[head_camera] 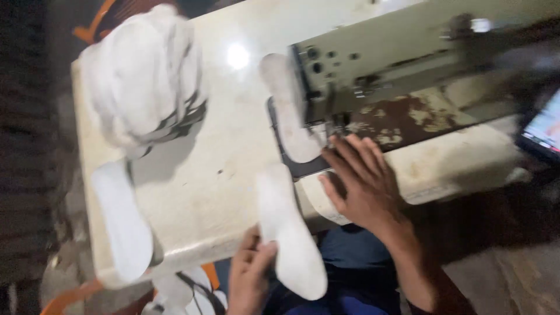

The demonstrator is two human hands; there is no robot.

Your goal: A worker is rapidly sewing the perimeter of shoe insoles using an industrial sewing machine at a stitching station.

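A pale green industrial sewing machine (pixel 402 64) occupies the upper right of the frame, its head pointing toward the centre. Rust-brown patches mark the bed beneath its arm. The machine stands on a cream-white worktable (pixel 216 169) with a scuffed, stained top. A heap of white sole-shaped fabric pieces with dark edging (pixel 146 76) sits at the upper left of the table. A single white sole-shaped piece (pixel 122 224) lies at the lower left, overhanging the table edge. Another white sole-shaped piece (pixel 289 111) lies at the centre, against the machine head and on a dark plate, close to the needle area. A lit screen corner (pixel 542 128) shows at the right edge. Orange strips appear at the lower left and upper left corners.

The long white padded insole-shaped piece (pixel 289 233) is at the lower centre, running from the table surface out past its front edge. It is plain white, rounded at both ends, narrower in the middle, and slightly blurred.

The left hand (pixel 248 274) grips this piece at its lower edge, thumb on top and fingers closed around it. The right hand (pixel 361 186) rests flat on the table just below the machine head, fingers spread and extended, holding nothing.
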